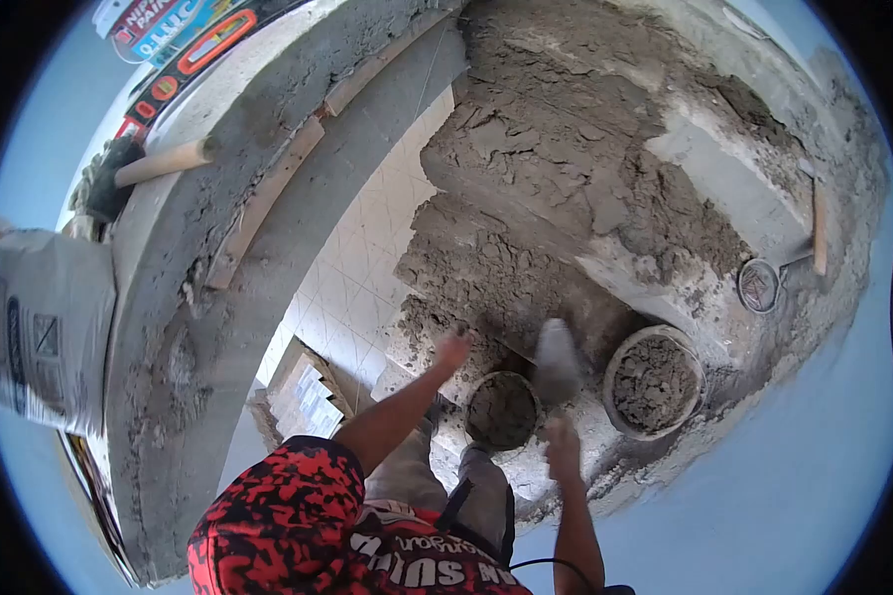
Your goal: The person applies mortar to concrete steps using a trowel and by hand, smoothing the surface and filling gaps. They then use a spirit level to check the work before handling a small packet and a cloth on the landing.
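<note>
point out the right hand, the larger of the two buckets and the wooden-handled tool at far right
right hand (564, 451): head view, middle of the hand
larger bucket (610, 390): head view, left side of its rim
wooden-handled tool (820, 236): head view, on its handle

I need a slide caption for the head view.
Right hand and blurred tool near two buckets of grey mix.

The shirt (278, 496) is red & blk in blotches w/ wht letters, the pants (407, 480) are gray, the mud (556, 139) is brn-gray, the blurry tool (558, 365) is lt gray, the wood stick (164, 162) is tan, & the tiles (352, 256) are wht w/ thin crisscross lines.
</note>
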Demonstrator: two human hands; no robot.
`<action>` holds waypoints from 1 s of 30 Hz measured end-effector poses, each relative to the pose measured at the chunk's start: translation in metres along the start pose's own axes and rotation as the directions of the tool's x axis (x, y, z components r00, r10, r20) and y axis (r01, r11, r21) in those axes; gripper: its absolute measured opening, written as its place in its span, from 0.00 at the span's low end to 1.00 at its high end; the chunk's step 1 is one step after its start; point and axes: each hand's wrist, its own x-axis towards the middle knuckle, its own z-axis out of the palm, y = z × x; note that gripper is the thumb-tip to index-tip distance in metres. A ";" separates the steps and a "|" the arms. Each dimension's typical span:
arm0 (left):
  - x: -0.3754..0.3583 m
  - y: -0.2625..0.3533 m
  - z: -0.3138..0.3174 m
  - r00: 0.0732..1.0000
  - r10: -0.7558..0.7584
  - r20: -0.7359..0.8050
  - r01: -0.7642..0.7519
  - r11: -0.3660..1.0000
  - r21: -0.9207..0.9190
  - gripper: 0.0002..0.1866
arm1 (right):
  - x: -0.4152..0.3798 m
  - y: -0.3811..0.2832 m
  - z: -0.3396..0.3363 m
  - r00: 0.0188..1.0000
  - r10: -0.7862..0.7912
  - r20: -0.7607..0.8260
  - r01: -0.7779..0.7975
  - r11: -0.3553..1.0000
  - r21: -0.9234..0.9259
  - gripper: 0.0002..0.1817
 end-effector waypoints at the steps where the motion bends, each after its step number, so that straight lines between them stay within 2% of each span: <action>1: 0.020 -0.002 -0.016 0.997 0.049 -0.063 -0.050 0.999 -0.021 0.26 | 0.017 0.025 0.044 0.940 -0.341 -0.026 0.331 0.927 -0.175 0.24; 2: 0.058 -0.022 -0.022 0.992 0.075 -0.106 -0.069 0.996 0.064 0.29 | 0.029 0.001 0.068 0.983 -0.181 0.012 0.180 0.984 0.012 0.25; 3: 0.097 -0.042 -0.024 0.984 0.105 -0.142 -0.084 0.985 0.151 0.32 | 0.048 -0.031 0.093 0.997 -0.021 0.077 0.006 0.981 0.192 0.26; 5: 0.131 -0.009 -0.057 0.979 0.055 -0.195 -0.026 0.989 0.149 0.37 | 0.097 -0.041 0.152 0.980 0.097 0.173 -0.144 0.948 0.283 0.29; 7: 0.186 -0.011 -0.069 0.957 0.193 -0.218 -0.151 0.969 0.196 0.38 | 0.133 -0.081 0.178 0.951 0.173 0.256 -0.287 0.807 0.517 0.22; 8: 0.211 -0.013 -0.073 0.944 0.247 -0.220 -0.198 0.955 0.222 0.38 | 0.155 -0.068 0.204 0.944 0.201 0.261 -0.313 0.797 0.516 0.22; 9: 0.232 -0.010 -0.078 0.925 0.305 -0.225 -0.248 0.936 0.249 0.39 | 0.183 -0.045 0.240 0.990 0.119 0.078 -0.140 0.913 0.382 0.23; 10: 0.247 -0.003 -0.084 0.930 0.302 -0.208 -0.247 0.935 0.254 0.39 | 0.198 -0.031 0.265 0.996 -0.005 -0.087 0.022 0.979 0.204 0.23; 12: 0.268 0.007 -0.092 0.953 0.270 -0.141 -0.210 0.918 0.335 0.39 | 0.190 -0.048 0.261 0.996 0.074 -0.046 -0.060 0.963 0.262 0.23; 14: 0.292 0.002 -0.089 0.964 0.246 -0.098 -0.202 0.921 0.333 0.39 | 0.186 -0.072 0.244 0.991 0.132 -0.011 -0.122 0.944 0.307 0.23; 16: 0.304 -0.003 -0.086 0.974 0.219 -0.060 -0.187 0.925 0.329 0.40 | 0.185 -0.086 0.231 0.979 0.160 0.129 -0.178 0.974 0.142 0.32; 19: 0.304 -0.006 -0.084 0.972 0.229 -0.042 -0.206 0.930 0.304 0.42 | 0.219 -0.116 0.230 0.972 0.172 0.157 -0.202 0.959 0.199 0.33; 20: 0.303 -0.007 -0.085 0.977 0.212 -0.015 -0.199 0.938 0.284 0.43 | 0.238 -0.116 0.241 0.974 0.167 0.151 -0.197 0.958 0.211 0.33; 22: 0.312 -0.008 -0.088 0.983 0.180 0.031 -0.181 0.941 0.286 0.45 | 0.280 -0.105 0.271 0.977 0.126 0.173 -0.183 0.911 0.369 0.34; 23: 0.314 -0.009 -0.089 0.982 0.183 0.043 -0.188 0.939 0.287 0.45 | 0.289 -0.096 0.286 0.977 0.135 0.165 -0.189 0.909 0.372 0.34; 25: 0.320 -0.009 -0.096 0.982 0.161 0.099 -0.181 0.953 0.242 0.47 | 0.301 -0.087 0.306 0.993 0.115 -0.041 -0.096 0.942 0.320 0.29; 26: 0.321 -0.012 -0.093 0.982 0.160 0.103 -0.180 0.954 0.240 0.47 | 0.292 -0.094 0.296 0.992 0.119 -0.042 -0.100 0.943 0.318 0.29; 28: 0.332 -0.012 -0.098 0.988 0.115 0.101 -0.128 0.982 0.137 0.50 | 0.279 -0.111 0.272 0.985 0.139 0.100 -0.166 0.917 0.364 0.36; 30: 0.334 -0.007 -0.100 0.986 0.144 0.087 -0.153 0.983 0.098 0.50 | 0.276 -0.110 0.261 0.989 0.103 0.110 -0.137 0.919 0.371 0.36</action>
